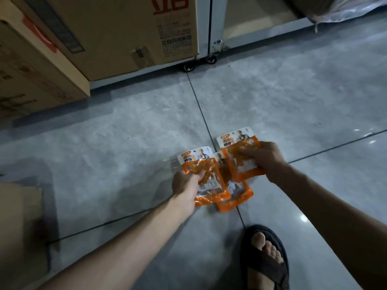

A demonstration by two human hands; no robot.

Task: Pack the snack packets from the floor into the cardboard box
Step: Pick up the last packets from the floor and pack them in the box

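Head view, left to right. Cardboard box (pixel 19 216) at the near left edge, standing on the tiled floor (pixel 125 143). Left hand (pixel 185 188), fingers curled, clamps the left packet (pixel 209 181). The middle packet (pixel 235 194) lies partly beneath both neighbours. Right hand (pixel 267 161), fingers curled, pinches the right packet (pixel 238 162). Sandalled foot (pixel 266 258) at near right.

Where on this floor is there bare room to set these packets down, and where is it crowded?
Bare floor lies between the stacked boxes and the left hand, and past the right hand to the frame's right edge. Crowded: the three overlapping snack packets at the hands, and the sandalled foot below them.
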